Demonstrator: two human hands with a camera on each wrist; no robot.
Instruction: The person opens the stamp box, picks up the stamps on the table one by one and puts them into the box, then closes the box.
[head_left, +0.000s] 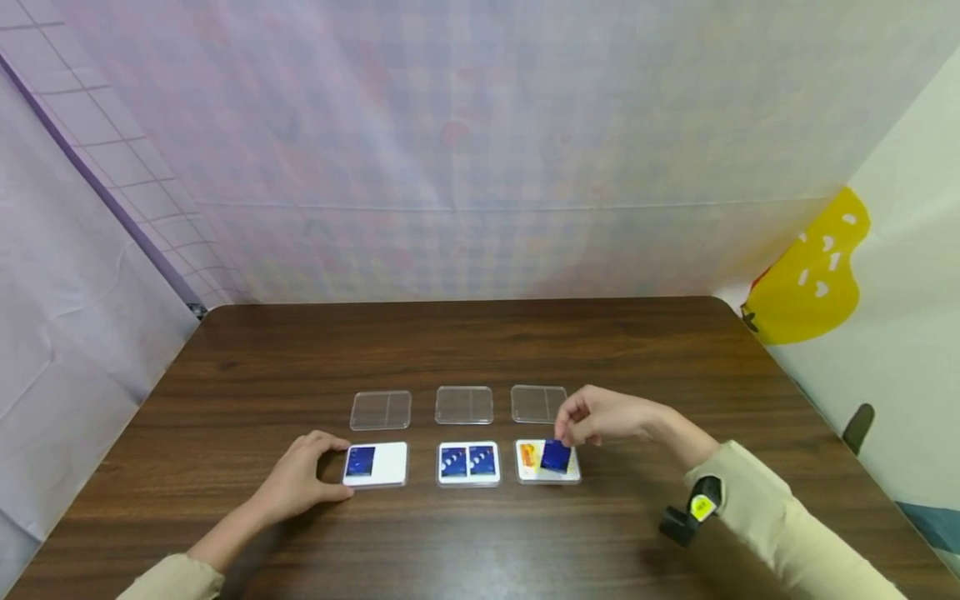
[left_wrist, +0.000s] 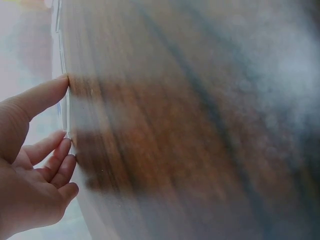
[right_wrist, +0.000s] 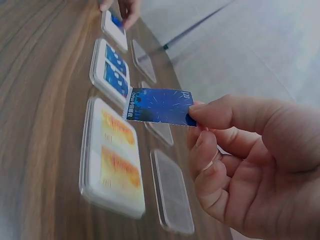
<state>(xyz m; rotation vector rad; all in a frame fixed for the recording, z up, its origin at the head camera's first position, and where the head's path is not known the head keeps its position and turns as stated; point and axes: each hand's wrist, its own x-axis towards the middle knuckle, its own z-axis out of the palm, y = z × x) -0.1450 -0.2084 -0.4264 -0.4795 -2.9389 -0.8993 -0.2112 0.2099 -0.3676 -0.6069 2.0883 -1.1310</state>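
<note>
My right hand (head_left: 600, 414) pinches a dark blue postage stamp (right_wrist: 160, 106) by its edge between thumb and fingers. In the head view the stamp overlaps the right-hand clear case (head_left: 528, 477), which holds two yellow-orange stamps (right_wrist: 120, 167) on white. At the left, my left hand (head_left: 300, 473) holds a similar case (head_left: 390, 467) between thumb and fingers, at its top and bottom edges. One dark blue stamp (head_left: 361, 462) lies on the left half of that case; its right half is bare white.
Between the hands sits a middle case (head_left: 468, 482) with two blue stamps side by side. Behind the cases lie three clear lids: left (head_left: 375, 410), middle (head_left: 465, 405) and right (head_left: 534, 403). The brown table (head_left: 465, 342) ends at a hanging cloth (head_left: 450, 167).
</note>
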